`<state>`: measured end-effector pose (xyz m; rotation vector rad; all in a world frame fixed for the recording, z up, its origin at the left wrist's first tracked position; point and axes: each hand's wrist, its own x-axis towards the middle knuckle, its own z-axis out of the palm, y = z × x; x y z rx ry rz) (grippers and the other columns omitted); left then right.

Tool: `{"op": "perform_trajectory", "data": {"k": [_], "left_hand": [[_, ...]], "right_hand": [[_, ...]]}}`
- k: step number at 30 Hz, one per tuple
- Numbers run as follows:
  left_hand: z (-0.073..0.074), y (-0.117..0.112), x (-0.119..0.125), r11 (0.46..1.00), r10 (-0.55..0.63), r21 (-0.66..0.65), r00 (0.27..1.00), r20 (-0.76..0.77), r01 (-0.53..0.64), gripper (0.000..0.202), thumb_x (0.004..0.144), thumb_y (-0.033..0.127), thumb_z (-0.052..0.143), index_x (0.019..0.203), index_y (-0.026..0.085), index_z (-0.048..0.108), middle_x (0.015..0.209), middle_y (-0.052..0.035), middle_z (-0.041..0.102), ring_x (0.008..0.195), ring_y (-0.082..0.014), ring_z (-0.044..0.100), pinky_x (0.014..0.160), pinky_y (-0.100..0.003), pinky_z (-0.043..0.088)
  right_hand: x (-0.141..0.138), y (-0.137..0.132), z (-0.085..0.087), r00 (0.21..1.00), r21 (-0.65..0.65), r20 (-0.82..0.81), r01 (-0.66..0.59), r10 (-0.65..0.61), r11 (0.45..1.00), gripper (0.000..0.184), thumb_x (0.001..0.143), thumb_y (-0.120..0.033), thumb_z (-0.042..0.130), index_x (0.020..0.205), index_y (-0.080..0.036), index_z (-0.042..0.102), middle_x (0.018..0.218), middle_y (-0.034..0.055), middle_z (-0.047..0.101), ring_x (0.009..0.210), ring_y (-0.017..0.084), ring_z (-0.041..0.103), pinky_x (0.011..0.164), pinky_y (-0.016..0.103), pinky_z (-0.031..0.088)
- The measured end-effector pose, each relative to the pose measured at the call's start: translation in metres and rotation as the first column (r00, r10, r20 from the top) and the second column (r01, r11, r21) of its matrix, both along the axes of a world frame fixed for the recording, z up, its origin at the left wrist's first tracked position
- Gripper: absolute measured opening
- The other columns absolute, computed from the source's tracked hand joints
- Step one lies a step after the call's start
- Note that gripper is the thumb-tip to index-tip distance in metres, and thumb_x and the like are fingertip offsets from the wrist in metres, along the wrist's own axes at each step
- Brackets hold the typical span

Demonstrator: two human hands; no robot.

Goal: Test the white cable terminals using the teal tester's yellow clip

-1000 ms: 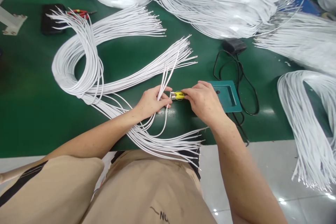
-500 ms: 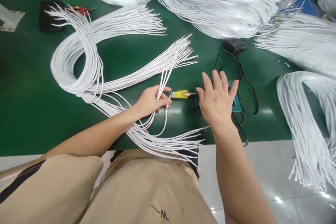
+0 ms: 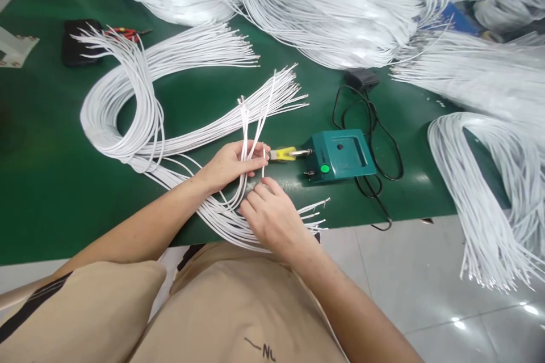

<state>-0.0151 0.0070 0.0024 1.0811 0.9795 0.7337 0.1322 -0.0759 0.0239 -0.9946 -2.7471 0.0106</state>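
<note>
My left hand [image 3: 232,164] is closed around several white wires [image 3: 244,130], whose ends point up past the fingers. Just right of its fingertips is the yellow tip [image 3: 284,153], which a metal shaft joins to a small teal machine [image 3: 323,147] with a green button. My right hand [image 3: 276,218] is below the left one, fingers curled, with thumb and forefinger at the lower end of a short upright stretch of white wire [image 3: 263,164]. More wires of the loose bundle [image 3: 221,224] pass beneath both hands, toward the table's front edge.
A looped wire bundle [image 3: 102,113] lies left on the green table [image 3: 38,193]. Large wire heaps [image 3: 323,5] cover the back. Another bundle [image 3: 464,181] hangs over the right edge. A black adapter [image 3: 361,79] with cable sits behind the machine; red-handled pliers [image 3: 128,33] lie back left.
My right hand has moved left and down from above the machine to the wire by my left hand, uncovering the machine. The left hand still holds its wires. The view has shifted slightly.
</note>
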Motion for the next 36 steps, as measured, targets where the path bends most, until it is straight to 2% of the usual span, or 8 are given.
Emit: {"op": "perform_trajectory", "data": {"k": [3,7,10,13,22,27,31,36], "left_hand": [[0.002,0.001,-0.002,0.999,0.014,-0.034,0.999,0.042,-0.013,0.041,0.074,0.041,0.073,0.107,0.017,0.070,0.095,-0.0060,0.069,0.085,-0.0135,0.062,0.070,-0.023,0.051],[0.003,-0.001,-0.004,1.000,-0.017,0.009,1.000,-0.026,0.017,0.041,0.075,0.040,0.074,0.108,0.018,0.070,0.083,-0.0020,0.068,0.077,-0.0108,0.062,0.077,-0.025,0.050],[0.003,-0.003,-0.004,0.998,-0.033,0.059,0.997,-0.072,0.038,0.043,0.066,0.036,0.081,0.103,0.017,0.068,0.080,-0.0004,0.068,0.073,-0.0117,0.063,0.077,-0.027,0.050],[0.004,-0.004,-0.003,0.995,-0.073,0.057,0.996,-0.055,0.076,0.039,0.062,0.031,0.084,0.090,0.015,0.063,0.084,-0.0012,0.069,0.075,-0.0135,0.065,0.076,-0.028,0.050],[0.006,0.000,-0.004,0.999,0.038,0.018,0.978,0.205,-0.043,0.035,0.071,0.028,0.077,0.075,0.015,0.045,0.090,-0.0017,0.066,0.088,-0.0138,0.065,0.079,-0.026,0.049],[0.008,-0.003,0.003,0.994,0.100,0.017,0.981,0.164,-0.104,0.041,0.068,0.030,0.078,0.074,0.017,0.039,0.078,0.0020,0.062,0.077,-0.0120,0.066,0.068,-0.023,0.049],[0.015,-0.006,0.005,0.994,0.083,0.067,0.993,0.081,-0.088,0.043,0.067,0.030,0.078,0.074,0.018,0.038,0.072,0.0033,0.061,0.063,-0.0094,0.063,0.053,-0.019,0.042],[0.017,-0.007,0.005,0.996,0.060,0.061,0.997,0.054,-0.063,0.042,0.068,0.030,0.078,0.074,0.018,0.039,0.067,0.0038,0.058,0.065,-0.0121,0.066,0.055,-0.020,0.044]], "right_hand": [[-0.008,-0.016,-0.002,0.981,-0.156,0.105,0.180,-0.164,0.971,0.023,0.089,-0.011,0.047,0.070,-0.017,0.060,0.067,0.0054,0.063,0.064,0.019,0.057,0.069,0.035,0.044],[0.002,-0.006,0.017,0.918,-0.476,0.091,0.381,-0.387,0.792,0.026,0.093,-0.025,0.048,0.070,-0.019,0.060,0.065,0.0039,0.065,0.056,0.016,0.056,0.053,0.029,0.032],[0.011,0.020,0.030,0.702,-0.582,-0.176,0.492,-0.691,0.648,0.026,0.094,-0.038,0.047,0.079,-0.020,0.060,0.064,0.0006,0.064,0.059,0.014,0.057,0.058,0.026,0.035],[0.014,0.040,0.028,0.536,-0.684,-0.320,0.441,-0.782,0.582,0.022,0.090,-0.039,0.053,0.076,-0.022,0.057,0.059,-0.0029,0.059,0.054,0.012,0.053,0.057,0.024,0.037],[0.006,0.032,0.002,0.450,-0.918,-0.299,0.105,-0.841,0.383,0.027,0.085,-0.043,0.056,0.069,-0.021,0.055,0.057,-0.0048,0.057,0.043,0.010,0.050,0.046,0.023,0.040],[0.009,0.040,0.013,0.270,-0.866,-0.391,0.215,-0.880,0.451,0.026,0.081,-0.044,0.062,0.089,-0.019,0.065,0.069,-0.0016,0.064,0.054,0.011,0.055,0.055,0.024,0.046],[0.008,0.054,0.028,0.341,-0.815,-0.447,0.226,-0.827,0.534,0.030,0.071,-0.041,0.073,0.090,-0.019,0.067,0.065,-0.0022,0.061,0.059,0.012,0.055,0.059,0.026,0.045],[0.009,0.061,0.031,0.255,-0.902,-0.399,0.064,-0.881,0.427,0.023,0.066,-0.038,0.076,0.069,-0.017,0.068,0.064,0.0005,0.064,0.057,0.012,0.052,0.057,0.026,0.043]]}}
